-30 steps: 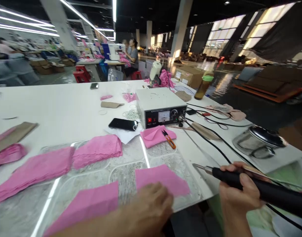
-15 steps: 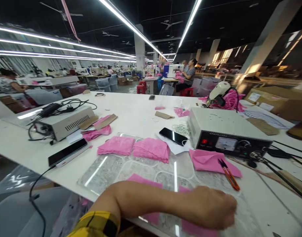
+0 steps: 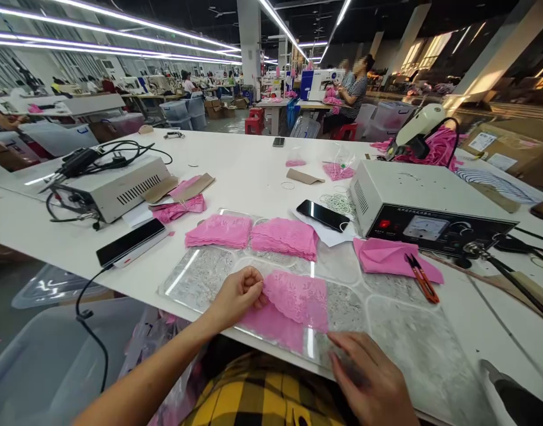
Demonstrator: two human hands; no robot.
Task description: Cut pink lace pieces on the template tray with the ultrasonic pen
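Note:
My left hand pinches the left edge of a pink lace piece. The lace lies partly over a plain pink fabric piece at the near edge of the grey marbled mat. Beside the lace's lower right corner is my right hand, thumb and fingers apart; whether a fingertip touches the corner I cannot tell. Two stacks of pink lace, a left stack and a right stack, sit behind. Orange-handled thread snips rest on folded pink fabric.
A control box with a dial stands at right, and another box with cables at left. Between them are a black phone and white elastic loops. A dark, grey-tipped object lies lower right. People sit farther back.
My left arm, stretched across to the right with a closed hand, has drawn back left and now pinches the lace. My right hand has come into view. The view has tilted down.

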